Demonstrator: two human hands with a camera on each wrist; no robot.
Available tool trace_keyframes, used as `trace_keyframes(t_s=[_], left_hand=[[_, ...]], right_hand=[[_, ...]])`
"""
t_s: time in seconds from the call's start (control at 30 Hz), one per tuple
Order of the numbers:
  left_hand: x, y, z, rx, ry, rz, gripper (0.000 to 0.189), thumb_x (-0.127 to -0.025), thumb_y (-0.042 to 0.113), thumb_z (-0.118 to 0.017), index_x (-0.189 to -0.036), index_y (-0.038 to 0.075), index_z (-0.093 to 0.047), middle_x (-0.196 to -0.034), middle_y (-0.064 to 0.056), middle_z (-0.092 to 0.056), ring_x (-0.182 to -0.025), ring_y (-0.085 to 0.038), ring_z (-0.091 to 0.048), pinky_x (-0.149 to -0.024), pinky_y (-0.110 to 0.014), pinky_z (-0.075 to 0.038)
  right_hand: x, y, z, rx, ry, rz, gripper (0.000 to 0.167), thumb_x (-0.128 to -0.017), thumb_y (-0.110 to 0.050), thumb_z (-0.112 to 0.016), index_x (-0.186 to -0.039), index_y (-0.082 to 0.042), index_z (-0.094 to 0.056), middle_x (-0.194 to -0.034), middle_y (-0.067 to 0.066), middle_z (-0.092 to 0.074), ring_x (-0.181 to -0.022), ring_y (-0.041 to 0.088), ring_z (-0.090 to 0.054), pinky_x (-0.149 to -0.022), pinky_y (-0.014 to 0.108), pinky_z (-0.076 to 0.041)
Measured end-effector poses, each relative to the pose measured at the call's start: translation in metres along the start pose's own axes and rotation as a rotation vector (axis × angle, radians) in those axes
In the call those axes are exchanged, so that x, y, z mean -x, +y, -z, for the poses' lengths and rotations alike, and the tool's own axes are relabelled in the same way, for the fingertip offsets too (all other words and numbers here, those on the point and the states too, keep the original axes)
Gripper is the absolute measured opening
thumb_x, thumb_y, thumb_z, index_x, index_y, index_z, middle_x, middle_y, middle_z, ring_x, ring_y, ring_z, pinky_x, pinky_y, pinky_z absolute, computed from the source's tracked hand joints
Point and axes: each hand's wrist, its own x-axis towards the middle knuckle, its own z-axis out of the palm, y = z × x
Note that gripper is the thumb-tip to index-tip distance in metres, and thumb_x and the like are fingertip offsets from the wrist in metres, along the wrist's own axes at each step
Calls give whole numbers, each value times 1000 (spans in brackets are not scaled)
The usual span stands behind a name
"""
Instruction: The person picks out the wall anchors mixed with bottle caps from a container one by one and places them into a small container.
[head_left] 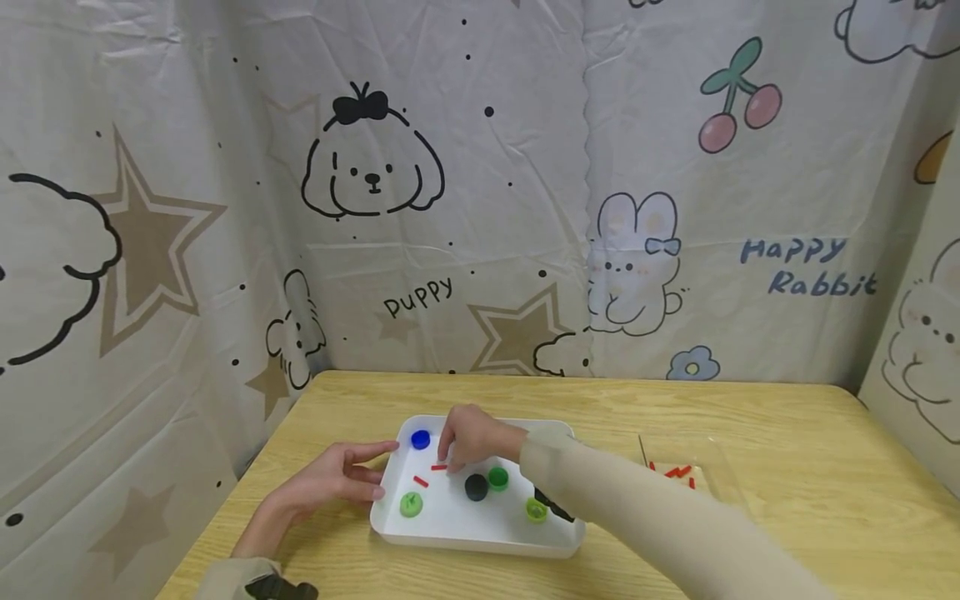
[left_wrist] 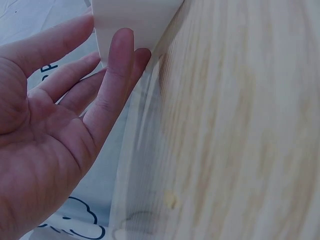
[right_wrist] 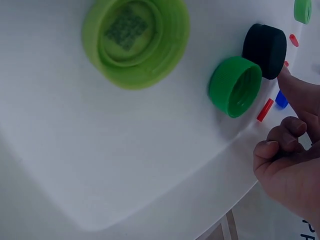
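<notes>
My left hand [head_left: 330,479] rests straight fingertips against the left outer wall of a white tray [head_left: 480,546]; the left wrist view shows this hand [left_wrist: 55,115] palm-side. My right hand [head_left: 474,437] reaches over the tray, thumb and index pinching the right end of a short red stick [head_left: 438,467]. Another red stick [head_left: 421,482] lies nearby. In the right wrist view a third red stick [right_wrist: 265,110] shows near the curled fingers of the right hand [right_wrist: 295,150]. Beside them are a black bottle cap [head_left: 476,487] and a green bottle cap [head_left: 498,478].
Also in the tray are a blue cap [head_left: 421,439], a light green cap [head_left: 411,504] and a yellow-green cap [head_left: 536,510]. A clear box [head_left: 708,450] with several red sticks stands right of the tray on the wooden table [head_left: 825,467]. A printed curtain [head_left: 525,167] hangs behind.
</notes>
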Motion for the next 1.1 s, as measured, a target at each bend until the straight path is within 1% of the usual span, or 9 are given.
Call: trace_keyframes(t_s=[0.13, 0.27, 0.43, 0.53, 0.73, 0.83, 0.97, 1.1], left_hand=[[1, 1, -1, 2, -2, -1, 77, -92, 8, -80, -158, -3, -43, -156, -30, -46, -124, -37, -66, -90, -44, -61], [1, 3, -1, 10, -6, -6, 77, -92, 6, -80, -158, -3, -42, -156, -31, -45, -124, -37, -66, -89, -44, -61], [1, 3, -1, 16, -7, -4, 77, -92, 6, -80, -158, -4, -42, -156, -31, -45, -125, -37, -66, -89, -45, -61], [1, 3, -2, 22, -8, -6, 77, -93, 5, -79, -158, -4, -41, -155, -31, -47, -125, -38, -65, -88, -45, -62], [1, 0, 0, 15, -12, -16, 77, -93, 6, -80, -158, -5, -41, -155, -31, -47, -124, -37, -66, -89, -44, -62], [1, -1, 1, 7, -12, -15, 77, -92, 8, -80, -158, -5, -42, -155, -31, -47, -124, -36, -66, -89, -44, -61], [0, -2, 1, 14, -16, -12, 77, -93, 7, -80, -158, -5, -41, -153, -31, -49, -124, -37, -66, -89, -45, -61], [0, -2, 0, 20, -18, -11, 77, -93, 6, -80, -158, -5, -41, -153, -31, -49, -124, -37, -66, -89, -45, -61]], right_hand=[[1, -2, -2, -10, 4, -20, 13, -85, 0, -87, -83, -13, -83, -83, -5, -72, -76, 11, -59, -70, 24, -50], [2, -3, -2, -15, 5, -28, 15, -86, 1, -86, -80, -12, -81, -79, -6, -70, -73, 11, -59, -68, 24, -50], [3, 0, -1, -5, 12, -36, 17, -85, 2, -86, -76, -11, -79, -75, -6, -68, -69, 10, -56, -63, 22, -47], [4, 3, 0, 0, 14, -28, 16, -85, 1, -86, -76, -10, -79, -75, -6, -67, -67, 9, -54, -61, 21, -45], [9, 6, 3, -32, -13, -37, 15, -85, -1, -88, -76, -10, -79, -74, -5, -68, -67, 12, -56, -63, 23, -48], [10, 8, 4, -49, -38, -11, 15, -84, -1, -88, -76, -11, -80, -75, -6, -70, -68, 12, -56, -64, 23, -46], [8, 11, 6, -59, -60, 53, 15, -86, 4, -85, -86, -11, -83, -76, -6, -63, -71, 11, -51, -64, 23, -41], [4, 12, 6, -41, -90, 108, 23, -87, 5, -83, -101, -13, -85, -73, -2, -49, -70, 11, -45, -64, 22, -36]])
